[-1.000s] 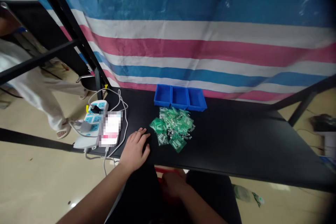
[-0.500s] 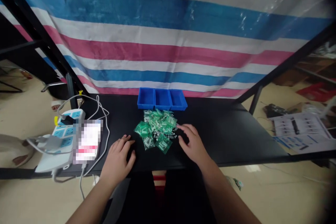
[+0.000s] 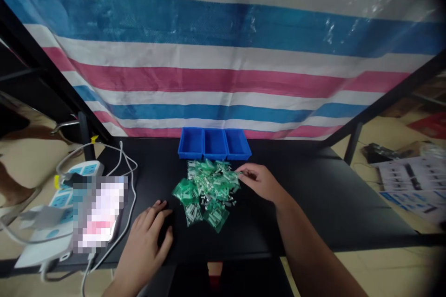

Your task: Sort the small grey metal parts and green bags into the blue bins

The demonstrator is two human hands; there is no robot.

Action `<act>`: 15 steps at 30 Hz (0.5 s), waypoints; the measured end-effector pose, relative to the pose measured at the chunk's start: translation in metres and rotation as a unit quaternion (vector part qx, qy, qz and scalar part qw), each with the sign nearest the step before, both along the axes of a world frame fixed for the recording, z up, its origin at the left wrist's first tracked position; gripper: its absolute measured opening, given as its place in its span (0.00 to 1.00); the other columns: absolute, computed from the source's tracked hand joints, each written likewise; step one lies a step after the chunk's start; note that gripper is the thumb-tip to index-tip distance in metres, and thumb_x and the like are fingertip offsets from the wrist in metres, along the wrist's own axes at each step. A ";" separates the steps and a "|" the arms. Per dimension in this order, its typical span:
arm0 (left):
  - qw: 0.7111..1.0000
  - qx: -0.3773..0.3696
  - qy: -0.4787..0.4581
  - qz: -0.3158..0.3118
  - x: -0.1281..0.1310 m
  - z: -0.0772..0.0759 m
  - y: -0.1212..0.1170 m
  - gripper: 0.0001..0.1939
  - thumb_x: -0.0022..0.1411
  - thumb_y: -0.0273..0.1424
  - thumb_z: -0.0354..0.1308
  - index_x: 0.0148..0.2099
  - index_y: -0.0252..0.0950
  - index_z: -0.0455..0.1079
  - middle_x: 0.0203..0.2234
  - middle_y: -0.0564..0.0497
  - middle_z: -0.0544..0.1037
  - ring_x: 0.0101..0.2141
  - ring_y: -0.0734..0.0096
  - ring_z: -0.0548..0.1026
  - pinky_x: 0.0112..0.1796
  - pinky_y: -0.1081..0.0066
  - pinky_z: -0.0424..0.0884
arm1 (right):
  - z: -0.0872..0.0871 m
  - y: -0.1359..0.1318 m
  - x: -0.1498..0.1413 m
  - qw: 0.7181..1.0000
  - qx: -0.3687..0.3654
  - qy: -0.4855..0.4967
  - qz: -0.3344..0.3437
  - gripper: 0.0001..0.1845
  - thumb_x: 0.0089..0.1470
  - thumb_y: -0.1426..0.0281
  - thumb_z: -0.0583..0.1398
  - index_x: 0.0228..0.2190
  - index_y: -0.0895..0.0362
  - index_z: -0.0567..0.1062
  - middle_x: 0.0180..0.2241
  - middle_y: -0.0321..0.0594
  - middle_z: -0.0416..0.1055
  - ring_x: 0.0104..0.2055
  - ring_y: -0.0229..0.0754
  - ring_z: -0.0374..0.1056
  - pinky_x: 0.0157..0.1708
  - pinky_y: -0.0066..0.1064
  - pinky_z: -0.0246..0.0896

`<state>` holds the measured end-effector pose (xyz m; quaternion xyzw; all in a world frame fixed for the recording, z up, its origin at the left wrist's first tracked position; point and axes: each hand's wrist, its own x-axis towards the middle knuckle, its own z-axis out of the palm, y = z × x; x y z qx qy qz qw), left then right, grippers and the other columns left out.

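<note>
Black table (image 3: 313,204) keeps green packets (image 3: 205,192) near three blue bins (image 3: 214,144); my right hand (image 3: 259,182) touches them, fingers curled, grip unclear; my left hand (image 3: 146,239) rests open.

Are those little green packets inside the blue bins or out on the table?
Out on the table. The green plastic packets lie in a loose heap on the black table, in front of the three blue bins.

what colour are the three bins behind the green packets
The three plastic parts bins are bright blue, seen best in the head view.
</note>
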<state>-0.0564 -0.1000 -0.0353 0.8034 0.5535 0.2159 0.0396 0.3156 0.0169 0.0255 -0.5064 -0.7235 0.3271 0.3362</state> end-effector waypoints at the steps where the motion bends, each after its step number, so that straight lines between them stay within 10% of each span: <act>1: 1.000 -0.002 0.001 0.002 0.000 0.000 0.001 0.16 0.64 0.35 0.57 0.54 0.43 0.70 0.55 0.45 0.74 0.57 0.50 0.70 0.54 0.51 0.69 | 0.002 0.008 0.002 0.999 -0.022 0.035 -0.014 0.09 0.57 0.64 0.63 0.36 0.56 0.81 0.23 0.33 0.66 0.23 0.35 0.60 0.25 0.29 0.57; 6: 1.000 -0.011 0.008 0.009 0.001 0.002 0.003 0.16 0.64 0.36 0.57 0.54 0.44 0.71 0.55 0.45 0.74 0.55 0.50 0.72 0.51 0.53 0.70 | 0.003 0.048 0.002 0.944 -0.047 0.270 -0.183 0.24 0.50 0.57 0.67 0.45 0.57 0.73 0.24 0.33 0.71 0.22 0.36 0.62 0.21 0.28 0.57; 10: 1.000 -0.016 0.007 0.014 0.003 0.006 0.001 0.16 0.64 0.35 0.57 0.54 0.44 0.70 0.54 0.45 0.74 0.55 0.50 0.71 0.52 0.52 0.70 | -0.013 0.054 0.001 0.932 -0.014 0.211 -0.293 0.42 0.46 0.55 0.69 0.58 0.57 0.63 0.27 0.34 0.74 0.24 0.38 0.65 0.22 0.28 0.58; 15: 0.999 -0.029 -0.017 0.014 0.002 0.011 0.006 0.13 0.65 0.36 0.56 0.51 0.43 0.71 0.51 0.45 0.75 0.54 0.52 0.73 0.51 0.54 0.71 | -0.020 0.036 0.009 0.996 0.038 0.017 -0.080 0.15 0.55 0.62 0.63 0.43 0.55 0.75 0.25 0.31 0.66 0.24 0.35 0.59 0.27 0.28 0.57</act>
